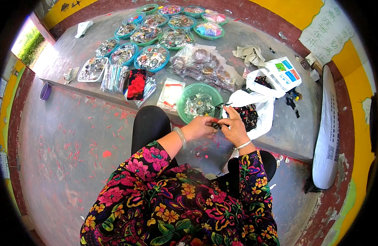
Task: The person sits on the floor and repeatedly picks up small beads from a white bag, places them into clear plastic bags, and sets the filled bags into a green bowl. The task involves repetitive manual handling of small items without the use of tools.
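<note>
Both my hands meet in front of the green basin [182, 98], which holds several small clear packets. My left hand [198, 128], with a pale bangle at the wrist, is closed on a small dark item [216, 125], too small to name. The thumb and fingers of my right hand [235, 130] pinch the same dark item from the other side. A black strap-like piece [219, 110] rises beside the right fingers, over the basin's rim. Right of the basin lies an opened white plastic bag [262, 127] with many dark, speckled pieces [247, 116] inside.
Several teal and green basins [152, 57] of packaged trinkets stand on the raised ledge. A white tray [93, 69], a red-and-black pouch [136, 84], flat clear packets [171, 94] and a heap of bagged brown items [205, 67] lie nearer. A long white-wrapped bundle [325, 131] leans at right.
</note>
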`<state>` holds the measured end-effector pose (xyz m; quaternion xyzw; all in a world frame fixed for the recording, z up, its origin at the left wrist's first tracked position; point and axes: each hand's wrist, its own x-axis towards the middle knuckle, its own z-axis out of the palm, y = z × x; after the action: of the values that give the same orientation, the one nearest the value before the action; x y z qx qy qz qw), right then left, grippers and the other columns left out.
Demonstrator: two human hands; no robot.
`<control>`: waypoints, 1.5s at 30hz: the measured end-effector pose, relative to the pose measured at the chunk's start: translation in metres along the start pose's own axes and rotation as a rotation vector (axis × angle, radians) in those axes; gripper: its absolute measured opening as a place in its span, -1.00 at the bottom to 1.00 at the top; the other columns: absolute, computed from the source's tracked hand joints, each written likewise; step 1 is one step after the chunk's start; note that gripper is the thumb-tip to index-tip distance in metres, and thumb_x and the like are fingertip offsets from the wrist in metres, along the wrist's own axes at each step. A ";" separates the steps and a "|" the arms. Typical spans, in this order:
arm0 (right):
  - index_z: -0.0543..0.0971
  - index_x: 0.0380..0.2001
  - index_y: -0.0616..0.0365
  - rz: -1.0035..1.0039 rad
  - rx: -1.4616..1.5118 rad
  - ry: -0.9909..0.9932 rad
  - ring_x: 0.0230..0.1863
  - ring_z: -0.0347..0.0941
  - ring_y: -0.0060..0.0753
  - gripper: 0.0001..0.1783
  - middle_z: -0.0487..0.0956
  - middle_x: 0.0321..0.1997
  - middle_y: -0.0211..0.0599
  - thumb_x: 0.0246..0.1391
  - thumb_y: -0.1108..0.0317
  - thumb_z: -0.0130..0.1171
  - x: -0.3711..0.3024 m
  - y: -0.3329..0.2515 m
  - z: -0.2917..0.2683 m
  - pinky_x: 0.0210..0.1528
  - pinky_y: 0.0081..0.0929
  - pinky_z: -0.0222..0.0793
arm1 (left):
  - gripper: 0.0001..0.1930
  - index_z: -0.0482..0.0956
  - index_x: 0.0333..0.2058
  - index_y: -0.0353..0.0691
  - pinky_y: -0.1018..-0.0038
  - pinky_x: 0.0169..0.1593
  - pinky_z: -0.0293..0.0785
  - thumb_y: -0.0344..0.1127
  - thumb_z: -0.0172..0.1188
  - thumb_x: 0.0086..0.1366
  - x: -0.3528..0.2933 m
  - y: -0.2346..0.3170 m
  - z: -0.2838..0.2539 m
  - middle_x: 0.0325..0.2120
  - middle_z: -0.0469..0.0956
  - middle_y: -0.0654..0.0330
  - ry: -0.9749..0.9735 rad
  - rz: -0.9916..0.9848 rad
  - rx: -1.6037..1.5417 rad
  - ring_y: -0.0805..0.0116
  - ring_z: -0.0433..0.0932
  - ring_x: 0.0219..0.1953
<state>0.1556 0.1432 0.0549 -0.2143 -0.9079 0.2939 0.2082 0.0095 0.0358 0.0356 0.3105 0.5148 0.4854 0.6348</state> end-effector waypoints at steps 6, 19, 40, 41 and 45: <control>0.62 -0.54 0.08 -0.022 0.015 -0.048 0.22 0.04 0.04 -0.78 0.30 0.11 -0.07 -0.31 0.50 0.02 0.000 0.001 0.002 0.20 -0.28 0.00 | -0.61 0.34 -0.04 -0.32 0.62 -0.36 0.51 -0.49 0.11 0.10 -0.002 0.002 0.002 -0.41 0.43 0.31 -0.006 0.016 0.011 0.56 0.46 -0.38; 0.59 -0.59 0.10 0.021 -0.015 -0.209 0.21 0.03 0.05 -0.82 0.31 0.10 -0.04 -0.33 0.53 0.02 -0.003 0.007 0.008 0.20 -0.29 0.01 | -0.64 0.36 -0.05 -0.26 0.64 -0.37 0.49 -0.48 0.08 0.13 0.006 -0.014 -0.001 -0.27 0.47 0.29 -0.090 0.008 0.089 0.54 0.47 -0.34; 0.59 -0.35 -0.02 0.100 0.189 -0.053 0.22 0.06 -0.03 -0.62 0.30 0.10 -0.05 -0.29 0.56 -0.05 0.001 0.002 0.002 0.21 -0.30 -0.01 | -0.67 0.43 -0.15 -0.38 0.59 -0.31 0.49 -0.54 0.16 0.03 0.003 -0.009 -0.002 -0.37 0.48 0.21 0.092 -0.015 0.076 0.50 0.47 -0.37; 0.59 -0.36 -0.02 0.089 0.178 -0.060 0.23 0.05 -0.03 -0.62 0.29 0.11 -0.05 -0.30 0.56 -0.05 0.001 0.002 0.002 0.22 -0.30 -0.02 | -0.66 0.43 -0.15 -0.38 0.59 -0.31 0.49 -0.54 0.16 0.04 0.003 -0.010 -0.003 -0.37 0.48 0.20 0.097 -0.009 0.058 0.50 0.47 -0.37; 0.60 -0.37 -0.02 0.096 0.129 -0.122 0.24 0.00 -0.01 -0.64 0.27 0.13 -0.07 -0.30 0.55 -0.03 -0.001 0.002 0.005 0.23 -0.29 -0.03 | -0.61 0.39 -0.09 -0.36 0.57 -0.27 0.51 -0.55 0.14 0.04 0.006 -0.014 -0.005 -0.32 0.47 0.20 0.067 -0.001 0.074 0.48 0.48 -0.34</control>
<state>0.1543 0.1426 0.0498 -0.2255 -0.8867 0.3740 0.1515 0.0089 0.0364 0.0192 0.3173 0.5533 0.4759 0.6055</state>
